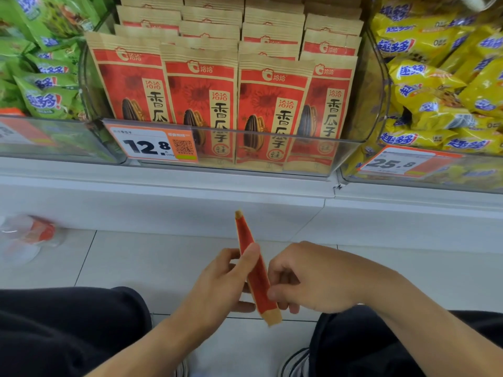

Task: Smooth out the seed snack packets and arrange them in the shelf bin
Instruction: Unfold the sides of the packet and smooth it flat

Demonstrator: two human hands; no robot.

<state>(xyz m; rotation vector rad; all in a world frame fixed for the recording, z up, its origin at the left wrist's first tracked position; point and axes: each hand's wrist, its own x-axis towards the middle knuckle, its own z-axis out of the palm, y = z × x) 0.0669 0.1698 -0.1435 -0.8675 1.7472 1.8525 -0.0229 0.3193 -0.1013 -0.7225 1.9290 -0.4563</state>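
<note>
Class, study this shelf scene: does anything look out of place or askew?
Yes. A crumpled clear wrapper with an orange patch lies on the floor tiles at the left, below the shelf. The rightmost front seed packet in the bin leans left, overlapping its neighbour.

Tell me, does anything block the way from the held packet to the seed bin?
Only the bin's clear front wall, which the packet, held by the left hand and right hand, must go over. Upright packets already fill the front row.
</note>
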